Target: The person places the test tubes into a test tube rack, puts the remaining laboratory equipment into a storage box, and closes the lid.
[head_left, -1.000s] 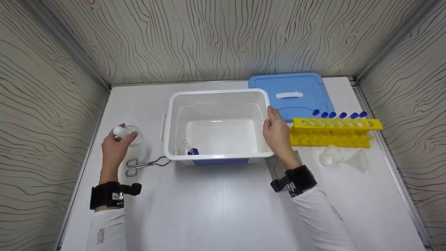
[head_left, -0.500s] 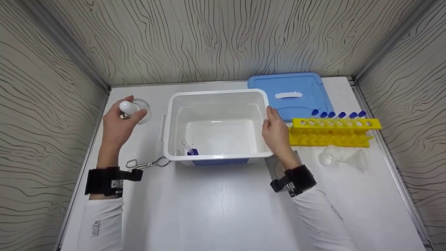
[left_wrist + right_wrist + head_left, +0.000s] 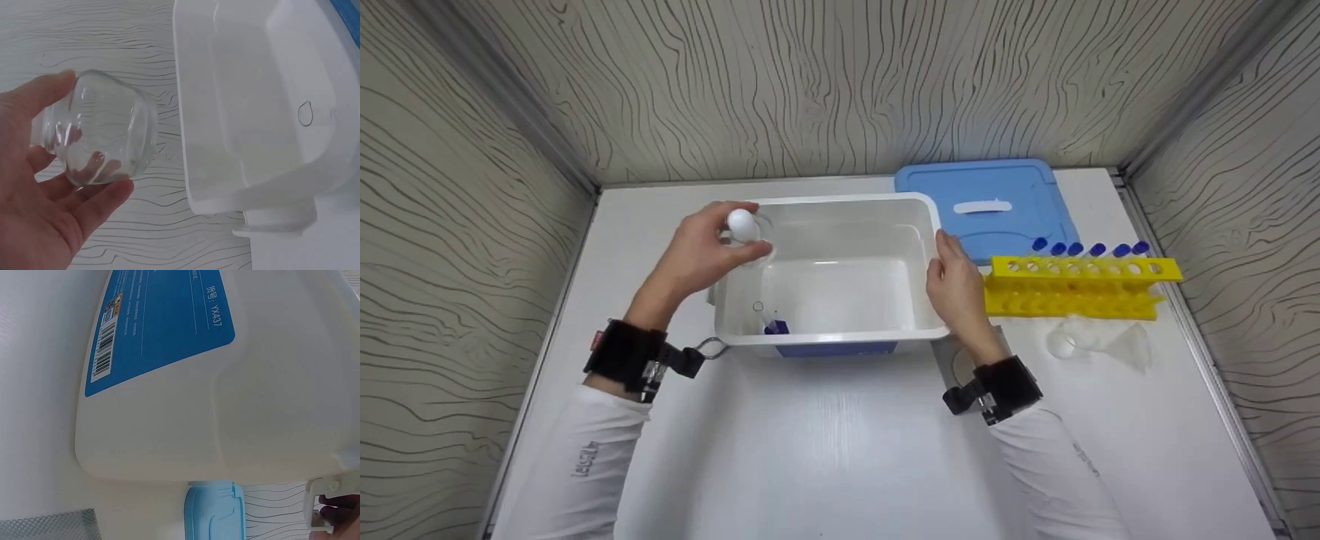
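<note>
My left hand (image 3: 706,244) holds a glass alcohol lamp (image 3: 744,226) with a rounded white cap over the upper left corner of the white storage box (image 3: 832,337). In the left wrist view, the clear glass body of the lamp (image 3: 107,129) lies sideways between thumb and fingers, beside the box wall. My right hand (image 3: 958,289) grips the box at its right side; in the right wrist view, some fingers (image 3: 337,514) pass through its white handle (image 3: 313,505). Inside the box, near the front left corner, lies a small clear tube with a dark blue cap (image 3: 776,328).
Behind the box on the right lies its blue lid (image 3: 1012,225). A yellow rack (image 3: 1080,307) carries several blue-capped test tubes. A clear funnel (image 3: 1129,346) lies before it. Wire gauze (image 3: 960,364) is under my right wrist. Metal tongs (image 3: 712,347) are mostly hidden by my left wrist.
My left hand has carried the alcohol lamp from the table at left, up and rightward, over the box's left rim. My right hand has stayed on the box.
</note>
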`<state>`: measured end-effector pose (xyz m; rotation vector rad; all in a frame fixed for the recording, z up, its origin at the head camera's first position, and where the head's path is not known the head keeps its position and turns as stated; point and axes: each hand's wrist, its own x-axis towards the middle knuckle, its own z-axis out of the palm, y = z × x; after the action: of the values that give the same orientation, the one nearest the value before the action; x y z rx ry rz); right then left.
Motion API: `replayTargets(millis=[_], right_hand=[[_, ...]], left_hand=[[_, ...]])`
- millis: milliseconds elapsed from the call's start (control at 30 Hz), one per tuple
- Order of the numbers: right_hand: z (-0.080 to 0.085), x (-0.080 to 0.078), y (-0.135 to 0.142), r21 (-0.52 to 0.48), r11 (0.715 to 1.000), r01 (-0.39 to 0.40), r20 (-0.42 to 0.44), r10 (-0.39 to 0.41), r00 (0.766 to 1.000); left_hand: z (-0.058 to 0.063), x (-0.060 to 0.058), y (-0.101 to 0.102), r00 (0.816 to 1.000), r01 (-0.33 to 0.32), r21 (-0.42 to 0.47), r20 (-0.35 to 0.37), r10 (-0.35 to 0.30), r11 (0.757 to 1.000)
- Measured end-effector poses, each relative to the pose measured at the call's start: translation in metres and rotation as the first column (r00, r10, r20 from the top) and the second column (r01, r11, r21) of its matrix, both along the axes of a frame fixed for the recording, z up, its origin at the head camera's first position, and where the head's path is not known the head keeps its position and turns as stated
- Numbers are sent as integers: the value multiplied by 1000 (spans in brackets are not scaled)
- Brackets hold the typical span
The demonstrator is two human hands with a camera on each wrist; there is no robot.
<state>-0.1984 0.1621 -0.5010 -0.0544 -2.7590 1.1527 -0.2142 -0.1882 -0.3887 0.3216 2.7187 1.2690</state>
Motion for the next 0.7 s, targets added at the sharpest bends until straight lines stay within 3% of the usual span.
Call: replayTargets(millis=[167,267,467,700], right_hand=[[1,0,0,-2,1000,2,4,-2,1000],[1,0,0,-6,1000,-4,3,4,1000],[1,0,3,-11,1000,1,-7,-1,1000],[1,1,2,-4,1000,-15,-7,15,1000]], left_hand=[[-8,-9,28,989,132,-87,73,-125,987],[-13,-14,41,976,206,-148,106,-192,967],[-21,-22,66,936,347,-296,168,-309,890],[-37,-28,88,890,453,-403,259,-376,795]])
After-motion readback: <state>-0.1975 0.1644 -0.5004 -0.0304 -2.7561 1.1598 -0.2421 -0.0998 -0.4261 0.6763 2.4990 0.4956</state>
